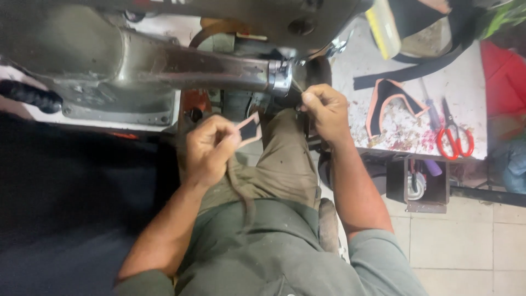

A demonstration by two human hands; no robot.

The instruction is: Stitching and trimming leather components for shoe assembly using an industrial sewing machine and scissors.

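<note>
right hand (324,109) up at the tip of the sewing machine arm (219,63), fingers pinched shut on what looks like a fine thread (296,85) near the needle end; thread barely visible, so the hold is a judgement. thumb and forefinger sit just beside the shiny metal end cap (280,77).

left hand (208,151) lower and nearer the body, closed around a small black piece with pink edging (249,130), which sticks out between thumb and fingers toward the machine. a dark strap or cord (241,192) trails from that fist down over the lap.

to do this well, as i judge it: keep the thread taut but not yanked, pinch close to its end, and hold the edged piece steady and flat, clear of the needle area until the thread is settled. the left wrist could rest on the thigh for steadiness.

outward: olive trousers and grey-green shirt below. to the right, a worn white table (471,66) speckled with red scraps, holding another black and pink piece (392,101), a long black strap (416,68), red-handled scissors (453,134) and a screwdriver (430,107). a small metal box (419,183) hangs under the table edge. tiled floor beyond.
</note>
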